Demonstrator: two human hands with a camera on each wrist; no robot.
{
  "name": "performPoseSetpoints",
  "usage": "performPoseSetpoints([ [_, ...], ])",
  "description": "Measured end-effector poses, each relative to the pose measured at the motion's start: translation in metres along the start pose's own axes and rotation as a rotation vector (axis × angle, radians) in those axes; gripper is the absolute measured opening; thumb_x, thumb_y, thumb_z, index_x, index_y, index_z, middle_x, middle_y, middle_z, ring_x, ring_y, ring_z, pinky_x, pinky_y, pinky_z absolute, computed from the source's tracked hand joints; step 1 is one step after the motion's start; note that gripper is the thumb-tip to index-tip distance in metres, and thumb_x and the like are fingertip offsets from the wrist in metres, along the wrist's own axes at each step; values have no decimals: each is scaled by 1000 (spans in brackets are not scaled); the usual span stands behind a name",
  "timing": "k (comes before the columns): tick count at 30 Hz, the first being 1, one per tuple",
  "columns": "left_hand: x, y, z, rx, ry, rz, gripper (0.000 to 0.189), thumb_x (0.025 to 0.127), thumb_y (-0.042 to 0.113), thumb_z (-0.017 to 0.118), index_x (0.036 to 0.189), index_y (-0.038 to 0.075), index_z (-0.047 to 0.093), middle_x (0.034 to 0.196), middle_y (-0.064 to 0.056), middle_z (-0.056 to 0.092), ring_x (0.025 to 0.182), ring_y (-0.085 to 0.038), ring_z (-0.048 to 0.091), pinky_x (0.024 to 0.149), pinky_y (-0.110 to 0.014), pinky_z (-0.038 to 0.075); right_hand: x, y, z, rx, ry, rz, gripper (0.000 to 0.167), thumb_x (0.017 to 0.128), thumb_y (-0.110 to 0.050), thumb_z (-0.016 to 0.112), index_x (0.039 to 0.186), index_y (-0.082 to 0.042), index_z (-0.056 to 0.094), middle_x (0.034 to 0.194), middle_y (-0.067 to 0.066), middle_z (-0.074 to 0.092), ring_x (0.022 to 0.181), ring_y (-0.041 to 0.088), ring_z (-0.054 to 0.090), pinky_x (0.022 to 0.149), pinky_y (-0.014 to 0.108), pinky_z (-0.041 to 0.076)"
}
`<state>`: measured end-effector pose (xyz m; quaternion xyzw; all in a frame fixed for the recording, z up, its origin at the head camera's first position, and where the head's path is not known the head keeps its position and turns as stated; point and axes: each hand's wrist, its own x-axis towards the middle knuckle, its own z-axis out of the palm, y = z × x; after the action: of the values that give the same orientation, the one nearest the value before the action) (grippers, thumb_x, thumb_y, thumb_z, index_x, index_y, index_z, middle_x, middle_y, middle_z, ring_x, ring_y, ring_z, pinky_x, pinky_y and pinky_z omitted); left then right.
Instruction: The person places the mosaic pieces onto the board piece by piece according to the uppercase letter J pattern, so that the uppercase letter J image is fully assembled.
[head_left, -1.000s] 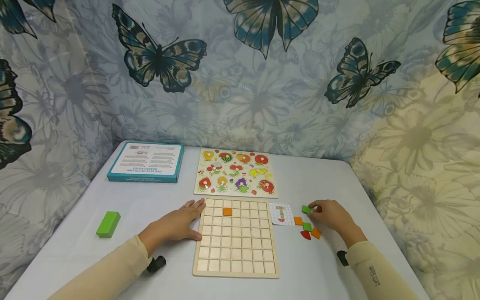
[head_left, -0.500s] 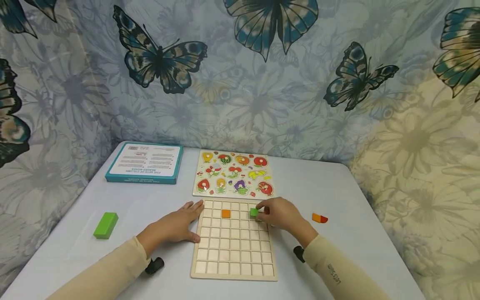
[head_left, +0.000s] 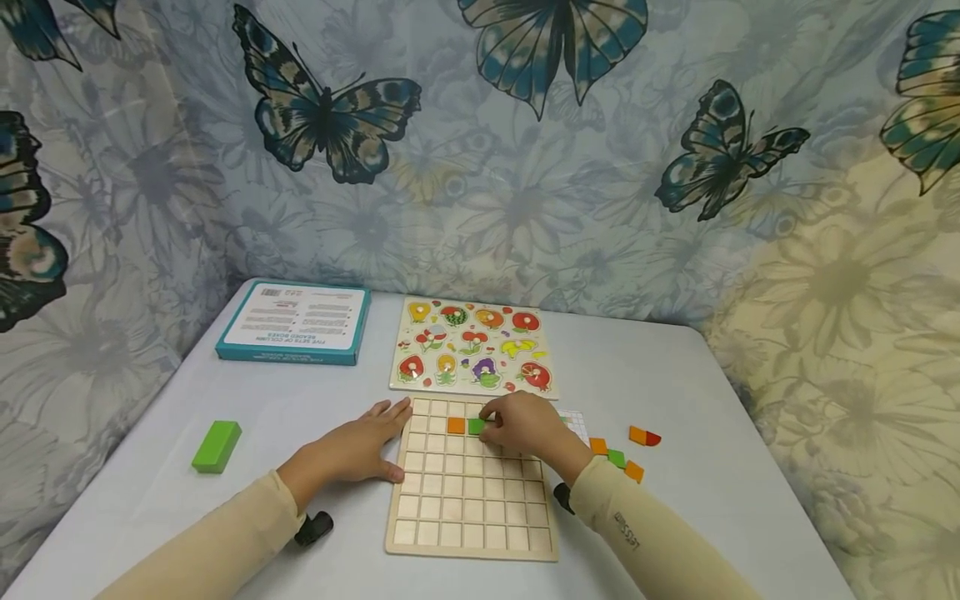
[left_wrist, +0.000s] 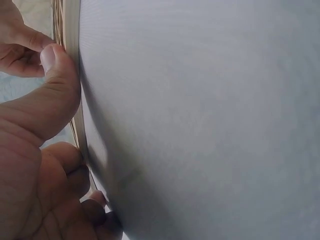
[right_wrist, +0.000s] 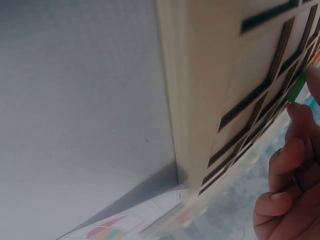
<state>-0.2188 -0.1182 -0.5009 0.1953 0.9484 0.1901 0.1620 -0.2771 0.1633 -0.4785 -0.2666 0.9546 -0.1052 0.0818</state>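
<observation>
Right fingers, green tile between tips, apparently pinched

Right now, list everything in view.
Grid board: one, pale wood, centre
Orange tile: one, orange, on board
Green tile: one, green, right of orange tile
Loose tiles: three orange, one green, one red, right
Pattern card: one, white, right
Fruit puzzle: one, multicoloured, behind board
Box: one, teal, back left
Block: one, green, left
Table: one, white, underneath
Backdrop: one, mostly blue, behind
Wrist devices: two, black, foreground
Sleeves: two, beige, foreground
Left hand: one, board's left edge
Right hand: one, pinching green tile
</observation>
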Motion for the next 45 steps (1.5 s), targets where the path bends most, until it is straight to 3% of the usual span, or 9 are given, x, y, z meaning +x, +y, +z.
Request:
performPoseSetpoints([
  [9, 0, 3, -2, -25, -6, 5, 102, 76, 45, 80, 155, 8, 28, 162, 0, 15, 148, -32, 9, 113, -51, 22, 1, -1, 1, 9, 29, -13, 20, 84, -37, 76, 100, -24, 79, 81, -15, 67, 70, 2, 55, 61, 24, 46],
  [15, 0, 0, -1, -15, -10, 6, 101, 76, 46, 79, 155, 9, 27, 163, 0, 13, 148, -32, 9, 113, -51, 23, -5, 4, -4, 29, 10, 23, 28, 84, -38, 77, 108, -24, 76, 72, -14, 58, 62, 6, 51, 54, 26, 43],
  [18, -2, 0, -2, -11, -13, 5, 101, 77, 45, 79, 155, 8, 27, 163, 0, 13, 147, -33, 9, 113, -51, 24, -19, 20, -14, 74, 11, 83, 30, 83, -37, 78, 109, -22, 75, 69, -10, 55, 59, 9, 50, 53, 29, 41],
  [23, -3, 2, -3, -17, -14, 8, 101, 77, 45, 79, 155, 7, 27, 163, -1, 13, 147, -35, 10, 112, -53, 24, -56, 72, -29, 127, 24, 221, 33, 81, -34, 80, 109, -19, 75, 70, -4, 55, 59, 13, 48, 54, 31, 38],
  [29, -3, 3, -4, -13, -29, 10, 102, 78, 45, 79, 155, 7, 25, 163, -1, 11, 147, -35, 9, 112, -53, 23, -94, 126, -35, 119, -1, 341, 37, 76, -32, 83, 108, -15, 75, 85, -2, 58, 74, 17, 51, 62, 33, 44],
  [34, -4, 1, -6, -16, -28, 9, 102, 78, 45, 78, 156, 7, 25, 163, -1, 11, 147, -35, 8, 113, -53, 23, -103, 137, -32, 124, -19, 338, 27, 78, -33, 81, 100, -18, 74, 91, -2, 61, 82, 17, 54, 70, 35, 48],
  [45, -1, 2, -3, -26, -25, 7, 102, 78, 46, 78, 156, 9, 25, 163, 1, 11, 148, -33, 8, 112, -52, 23, -110, 144, -30, 128, 18, 287, 21, 81, -31, 79, 95, -16, 72, 82, -4, 57, 73, 16, 51, 62, 32, 45],
])
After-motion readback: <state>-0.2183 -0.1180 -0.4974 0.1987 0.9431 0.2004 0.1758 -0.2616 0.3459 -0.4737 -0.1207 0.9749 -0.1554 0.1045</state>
